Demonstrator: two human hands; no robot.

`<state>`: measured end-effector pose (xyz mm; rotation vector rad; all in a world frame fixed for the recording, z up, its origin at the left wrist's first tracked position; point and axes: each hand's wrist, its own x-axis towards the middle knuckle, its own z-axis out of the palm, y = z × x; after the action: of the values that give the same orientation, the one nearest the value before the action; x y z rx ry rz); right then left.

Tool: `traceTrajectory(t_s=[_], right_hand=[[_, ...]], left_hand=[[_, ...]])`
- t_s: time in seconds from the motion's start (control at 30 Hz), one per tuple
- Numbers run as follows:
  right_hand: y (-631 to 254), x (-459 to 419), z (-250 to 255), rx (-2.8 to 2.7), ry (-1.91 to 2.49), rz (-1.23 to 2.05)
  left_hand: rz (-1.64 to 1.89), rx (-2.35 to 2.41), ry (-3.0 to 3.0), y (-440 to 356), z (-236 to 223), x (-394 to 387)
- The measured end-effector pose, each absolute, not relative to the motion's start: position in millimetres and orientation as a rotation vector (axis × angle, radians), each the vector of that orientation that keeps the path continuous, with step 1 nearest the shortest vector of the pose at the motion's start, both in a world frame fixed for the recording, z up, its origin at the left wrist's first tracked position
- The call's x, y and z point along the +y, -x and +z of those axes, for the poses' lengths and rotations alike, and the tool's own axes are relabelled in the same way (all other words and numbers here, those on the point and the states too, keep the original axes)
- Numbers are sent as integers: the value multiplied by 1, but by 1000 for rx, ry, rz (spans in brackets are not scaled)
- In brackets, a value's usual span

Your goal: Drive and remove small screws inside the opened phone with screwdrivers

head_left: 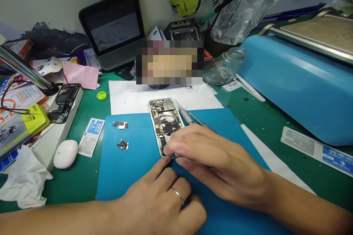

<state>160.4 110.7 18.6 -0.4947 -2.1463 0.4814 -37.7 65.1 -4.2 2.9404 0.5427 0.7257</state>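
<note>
An opened phone (164, 117) with its insides showing lies on a blue mat (124, 165). My right hand (217, 161) lies over the phone's lower end, its fingers pinched together on a small part there that I cannot make out. My left hand (162, 198), a ring on one finger, rests on the mat just below the phone; its index finger reaches toward the phone's bottom corner and the other fingers are curled in. A screwdriver (190, 117) lies beside the phone on its right. Two small loose parts (120, 125) (122, 145) sit on the mat to the left.
A white paper sheet (129, 97) lies behind the mat. On the left sit another opened phone (64, 102), a white oval case (65, 153), a yellow cap (102, 96) and crumpled tissue (23, 181). A tablet-like screen (114, 29), a glass jar (224, 66) and a blue machine (298, 80) stand behind and right.
</note>
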Motion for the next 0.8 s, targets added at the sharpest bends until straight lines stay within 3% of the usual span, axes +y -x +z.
traceTrajectory(t_s=[0.8], right_hand=[[-156,116,19,-2155,494,532]], left_hand=[[620,534,-2988,41,-4,65]])
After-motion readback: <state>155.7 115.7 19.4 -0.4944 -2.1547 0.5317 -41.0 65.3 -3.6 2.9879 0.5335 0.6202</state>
